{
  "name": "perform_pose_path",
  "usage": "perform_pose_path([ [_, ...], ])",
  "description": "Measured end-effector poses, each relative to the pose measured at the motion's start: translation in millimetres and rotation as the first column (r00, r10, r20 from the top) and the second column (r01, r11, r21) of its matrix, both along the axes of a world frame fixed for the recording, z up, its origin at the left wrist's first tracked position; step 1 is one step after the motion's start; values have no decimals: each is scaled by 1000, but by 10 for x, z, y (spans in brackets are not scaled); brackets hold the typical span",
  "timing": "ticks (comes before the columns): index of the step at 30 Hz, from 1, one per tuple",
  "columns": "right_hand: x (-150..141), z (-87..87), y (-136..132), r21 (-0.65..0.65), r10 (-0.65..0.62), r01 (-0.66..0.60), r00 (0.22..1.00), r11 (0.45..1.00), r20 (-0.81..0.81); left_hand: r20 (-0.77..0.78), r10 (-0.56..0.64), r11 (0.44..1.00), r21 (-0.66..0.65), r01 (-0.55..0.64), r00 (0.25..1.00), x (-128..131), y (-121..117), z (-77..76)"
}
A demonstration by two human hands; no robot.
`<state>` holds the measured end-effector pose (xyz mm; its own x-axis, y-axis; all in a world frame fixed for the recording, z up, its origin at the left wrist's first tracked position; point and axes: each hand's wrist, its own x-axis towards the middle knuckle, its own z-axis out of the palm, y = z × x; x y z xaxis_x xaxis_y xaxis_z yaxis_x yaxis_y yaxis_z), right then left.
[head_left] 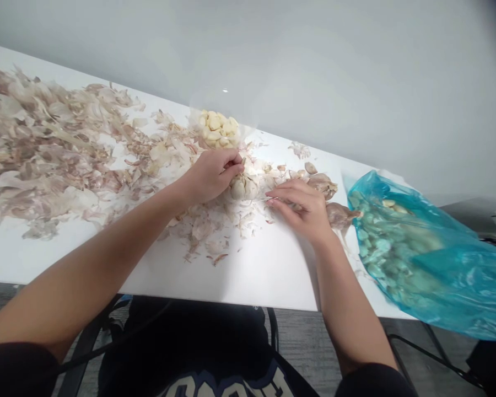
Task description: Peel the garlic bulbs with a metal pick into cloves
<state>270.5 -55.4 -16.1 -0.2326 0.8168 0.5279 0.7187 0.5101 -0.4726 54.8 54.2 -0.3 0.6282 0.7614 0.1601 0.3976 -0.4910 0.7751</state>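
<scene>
Over table point(240, 275), pick point(268, 198) in right hand point(301, 212) points left at garlic bulb point(242, 188).

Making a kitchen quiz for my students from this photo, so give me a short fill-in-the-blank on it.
1. The left hand grips a partly peeled ____ bulb.
2. The right hand holds a thin metal ____ close to the bulb.
3. Papery skins lie scattered over the ____ table.
4. More cloves lie inside a ____ plastic bag.

Missing words: garlic; blade; white; blue.
</scene>
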Motion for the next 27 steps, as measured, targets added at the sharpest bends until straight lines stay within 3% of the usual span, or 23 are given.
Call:
perform_pose_path([
  [17, -9, -16, 6, 99, -19, 21, 1000, 995, -23, -48, 61, 995, -77, -65, 997, -3, 38, -17],
  [27, -52, -63, 32, 293, -53, 38, 998, 955, 45, -58, 91, 989, -107, -97, 994, -4, 27, 22],
])
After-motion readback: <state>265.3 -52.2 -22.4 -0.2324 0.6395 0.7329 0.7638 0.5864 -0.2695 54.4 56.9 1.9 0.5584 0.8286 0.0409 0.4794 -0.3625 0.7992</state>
